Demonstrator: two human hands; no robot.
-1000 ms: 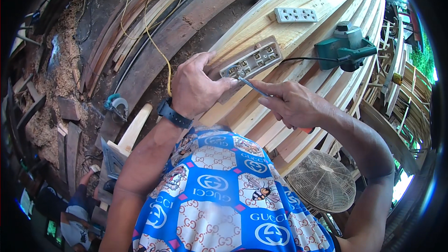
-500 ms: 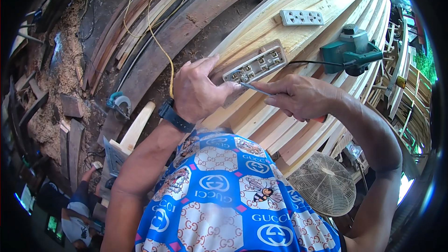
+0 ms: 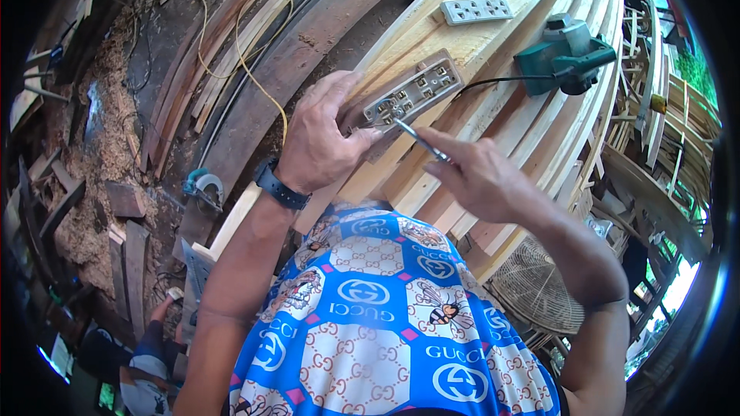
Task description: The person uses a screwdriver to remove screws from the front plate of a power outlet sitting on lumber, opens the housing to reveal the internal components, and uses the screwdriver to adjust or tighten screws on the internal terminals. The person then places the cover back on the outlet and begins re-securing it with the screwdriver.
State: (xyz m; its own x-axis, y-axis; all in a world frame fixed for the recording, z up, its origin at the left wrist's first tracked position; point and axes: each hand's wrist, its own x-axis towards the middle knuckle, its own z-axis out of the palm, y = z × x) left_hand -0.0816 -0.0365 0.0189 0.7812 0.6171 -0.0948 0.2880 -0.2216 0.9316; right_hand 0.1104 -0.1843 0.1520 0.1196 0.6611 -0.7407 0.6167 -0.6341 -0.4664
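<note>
The socket cover (image 3: 476, 11) is off beyond the power strip (image 3: 414, 98), whose end your left hand (image 3: 320, 139) grips while your right hand (image 3: 479, 175) pinches a screwdriver (image 3: 422, 143), and inside work looks unfinished.

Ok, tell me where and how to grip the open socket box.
Best, I'd judge, by the outer long walls toward its far right end, from above: the box is long and narrow, its open face shows metal contacts, and the left hand and screwdriver crowd the near left end.
</note>
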